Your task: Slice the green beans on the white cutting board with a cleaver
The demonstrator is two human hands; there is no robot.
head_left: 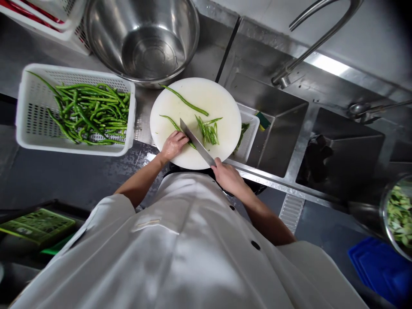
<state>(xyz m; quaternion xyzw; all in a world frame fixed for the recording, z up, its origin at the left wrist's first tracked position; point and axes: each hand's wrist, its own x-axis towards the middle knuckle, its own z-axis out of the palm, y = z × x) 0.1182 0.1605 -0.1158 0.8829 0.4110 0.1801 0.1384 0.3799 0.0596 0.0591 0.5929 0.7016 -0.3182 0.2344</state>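
On the round white cutting board point(225, 103), my left hand point(174, 145) presses a long green pepper point(170, 121) down with its fingers curled. My right hand point(228, 176) grips the handle of a knife point(200, 146), whose blade lies across that pepper just right of my left fingertips. Sliced green pieces point(209, 131) are heaped to the right of the blade. Another whole pepper point(186, 102) rests near the top of the board. The white basket point(77, 149) at the left holds many more long green peppers point(93, 111).
A large steel bowl point(151, 51) stands behind the board. Right of the board, a white basket point(252, 139) with greens sits at the sink point(280, 137), under a curved faucet point(315, 45). A bowl of chopped vegetables point(401, 214) is at far right.
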